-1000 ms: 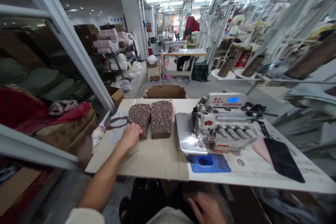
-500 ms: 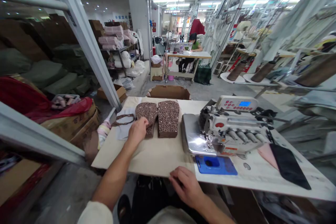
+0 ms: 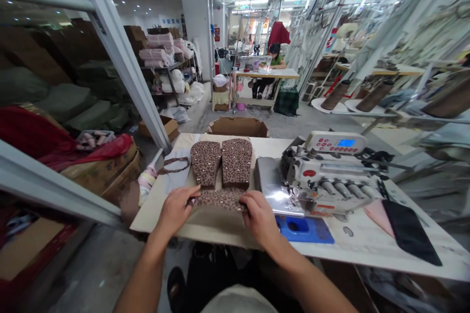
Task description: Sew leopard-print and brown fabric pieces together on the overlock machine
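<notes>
Stretched between my two hands is a leopard-print fabric piece (image 3: 219, 198), held above the front of the table. My left hand (image 3: 179, 209) pinches its left end, and my right hand (image 3: 257, 211) grips the right end. Just beyond it lie two stacks of cut leopard-print fabric, the left stack (image 3: 206, 160) narrowing toward me and the right stack (image 3: 237, 162) straighter. A thin leopard-print strip (image 3: 174, 165) rests in a loop at the left. To the right of my right hand stands a white overlock sewing machine (image 3: 326, 176) with a lit blue display.
The sewing table (image 3: 227, 227) has a blue plastic tray (image 3: 306, 230) in front of the machine. Pink and black fabric pieces (image 3: 411, 232) lie at right. Behind the table is an open cardboard box (image 3: 238, 127). A metal post (image 3: 121, 54) rises at left. Another person (image 3: 277, 61) sits farther back.
My left hand has come off the left stack toward me with a fabric piece. My right hand has risen from the table edge and taken the piece's other end.
</notes>
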Motion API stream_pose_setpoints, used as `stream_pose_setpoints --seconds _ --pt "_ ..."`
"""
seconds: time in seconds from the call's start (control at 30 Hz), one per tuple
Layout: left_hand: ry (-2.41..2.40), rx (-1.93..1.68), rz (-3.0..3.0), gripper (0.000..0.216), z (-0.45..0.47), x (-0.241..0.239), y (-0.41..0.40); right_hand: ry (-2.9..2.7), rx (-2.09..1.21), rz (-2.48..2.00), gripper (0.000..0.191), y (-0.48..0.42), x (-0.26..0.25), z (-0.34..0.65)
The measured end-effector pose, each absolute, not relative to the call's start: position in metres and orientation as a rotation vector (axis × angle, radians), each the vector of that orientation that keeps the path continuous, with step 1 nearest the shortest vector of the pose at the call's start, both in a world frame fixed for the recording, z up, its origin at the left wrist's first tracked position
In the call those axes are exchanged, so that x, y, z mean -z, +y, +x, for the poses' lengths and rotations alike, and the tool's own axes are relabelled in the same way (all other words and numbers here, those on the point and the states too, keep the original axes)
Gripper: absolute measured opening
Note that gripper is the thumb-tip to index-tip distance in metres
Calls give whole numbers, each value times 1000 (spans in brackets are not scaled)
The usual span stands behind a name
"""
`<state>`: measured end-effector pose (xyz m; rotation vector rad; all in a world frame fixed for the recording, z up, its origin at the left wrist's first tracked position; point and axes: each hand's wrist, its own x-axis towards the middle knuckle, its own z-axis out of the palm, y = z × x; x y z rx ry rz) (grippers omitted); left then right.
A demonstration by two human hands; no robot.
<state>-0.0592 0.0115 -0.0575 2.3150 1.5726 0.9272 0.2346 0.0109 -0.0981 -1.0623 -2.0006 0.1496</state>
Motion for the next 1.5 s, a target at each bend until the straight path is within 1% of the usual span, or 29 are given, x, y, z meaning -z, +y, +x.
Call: stream_pose_setpoints --seconds 0.1,0.2,0.3,0.37,0.4,0.5,0.57,0.63,0.7,0.77,0.83,0.93,1.0,1.07,1.13,1.17,1.2,1.23,1.3,1.33,1.37,1.4,1.43,1.5 --pt "1605 -713 2295 54 -74 87 5 -2175 -192 -1097 32 -10 116 236" --pt "1596 -598 2261 51 -80 101 -3 -2300 -263 -1099 27 -38 135 239" --pt "1557 -678 2256 44 -65 97 4 -2350 -323 -1017 34 -53 139 246" --pt "1531 -771 2272 35 -41 86 20 -2335 -333 -991 38 -54 136 250" --pt "1509 -803 2294 31 -26 80 30 -2321 -329 -999 34 -53 134 250" --pt "1421 -774 2418 23 24 62 65 -2295 -329 -1025 11 -48 134 249" --pt "1446 -625 2465 22 53 53 86 -2258 -365 -1006 3 -46 137 249" --pt "1541 -446 2448 19 76 48 103 -2172 -408 -980 1 -45 141 250" --pt "1631 -340 2406 11 92 44 115 -2078 -434 -944 4 -44 143 254" --pt "1693 -334 2365 8 101 40 124 -2011 -451 -900 7 -44 143 257" --pt "1763 -362 2301 13 105 35 130 -1962 -466 -865 14 -43 142 258" --pt "1815 -429 2214 23 103 30 120 -1849 -461 -891 32 -42 146 254" --pt "1606 -480 2200 25 95 28 96 -1691 -371 -978 37 -43 152 250" --pt "1118 -523 2153 29 78 26 59 -1516 -175 -1076 40 -47 158 246" --pt "653 -423 2074 30 52 24 20 -1517 -35 -1122 42 -54 159 245" --pt "477 -371 2017 32 36 24 2 -1627 -48 -1094 40 -59 157 245" --pt "333 -305 1943 34 19 24 -13 -1800 -136 -1015 37 -62 153 246" --pt "307 -339 1884 37 3 26 -26 -2004 -293 -885 31 -64 149 247" --pt "533 -522 1835 41 -25 35 -41 -2322 -677 -598 19 -63 138 250" --pt "737 -618 1833 39 -36 43 -44 -2385 -839 -563 15 -58 132 251" --pt "960 -689 1839 35 -45 53 -45 -2383 -953 -655 13 -52 126 252" --pt "1170 -729 1851 31 -51 64 -44 -2329 -1010 -859 13 -44 121 253" --pt "1346 -750 1869 28 -55 76 -41 -2233 -1015 -1115 18 -36 116 253" --pt "1579 -791 1920 27 -60 100 -36 -2092 -959 -1516 39 -21 110 251"
